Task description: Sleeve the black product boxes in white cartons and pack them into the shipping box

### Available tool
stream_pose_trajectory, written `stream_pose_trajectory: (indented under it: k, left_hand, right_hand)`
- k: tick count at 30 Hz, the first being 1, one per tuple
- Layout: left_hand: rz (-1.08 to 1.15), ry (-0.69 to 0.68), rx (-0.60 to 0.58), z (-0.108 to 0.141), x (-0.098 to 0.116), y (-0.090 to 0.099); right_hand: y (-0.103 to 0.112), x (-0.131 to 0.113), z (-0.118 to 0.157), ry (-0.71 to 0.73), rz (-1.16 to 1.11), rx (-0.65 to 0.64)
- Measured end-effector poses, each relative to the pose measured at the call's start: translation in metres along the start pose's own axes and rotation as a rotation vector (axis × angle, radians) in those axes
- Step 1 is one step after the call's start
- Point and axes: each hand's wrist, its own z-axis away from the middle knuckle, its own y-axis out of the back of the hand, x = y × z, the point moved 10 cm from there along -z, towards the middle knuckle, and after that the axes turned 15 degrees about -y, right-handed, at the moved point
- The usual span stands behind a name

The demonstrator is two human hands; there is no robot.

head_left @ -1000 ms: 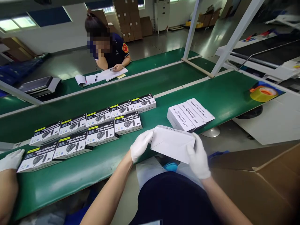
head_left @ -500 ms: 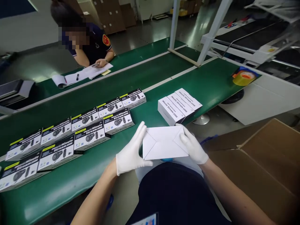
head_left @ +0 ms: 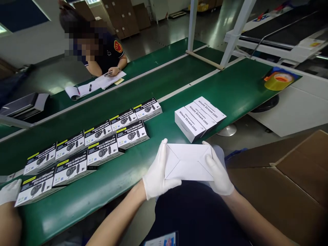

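Observation:
A white box [head_left: 189,162] is held in front of my body, its plain face with diagonal fold lines turned up. My left hand [head_left: 159,174], in a white glove, grips its left side with fingers along the edge and thumb below. On the right end, my gloved right hand [head_left: 219,171] is closed with its thumb on the upper face. Just beyond stand several white cartons [head_left: 197,118] marked "Minute Stream 1000", side by side on the green bench. To the left, two rows of printed boxes [head_left: 102,150] show a black device on their faces.
Another person's gloved hand [head_left: 10,191] touches the left end of the rows. Across the green bench [head_left: 123,177] a person [head_left: 107,54] leans over papers [head_left: 99,82]. Yellow tape [head_left: 279,82] lies at the far right. An open cardboard box [head_left: 289,184] stands at my right.
The view has shifted a little, so the benches and boxes appear moved. The white box is still between my hands. Another person's gloved hand has come in at the left edge.

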Motion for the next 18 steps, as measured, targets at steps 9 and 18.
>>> stream_pose_trajectory:
  k: [9,18]
  left_hand:
    - [-0.1,0.036,0.158,0.024,-0.02,-0.006]
    - [-0.163,0.02,0.198,-0.048,-0.065,0.049]
  right_hand:
    - [-0.001,-0.012,0.025,0.118,0.095,0.153]
    - [-0.028,-0.023,-0.005,0.433,0.577,0.455]
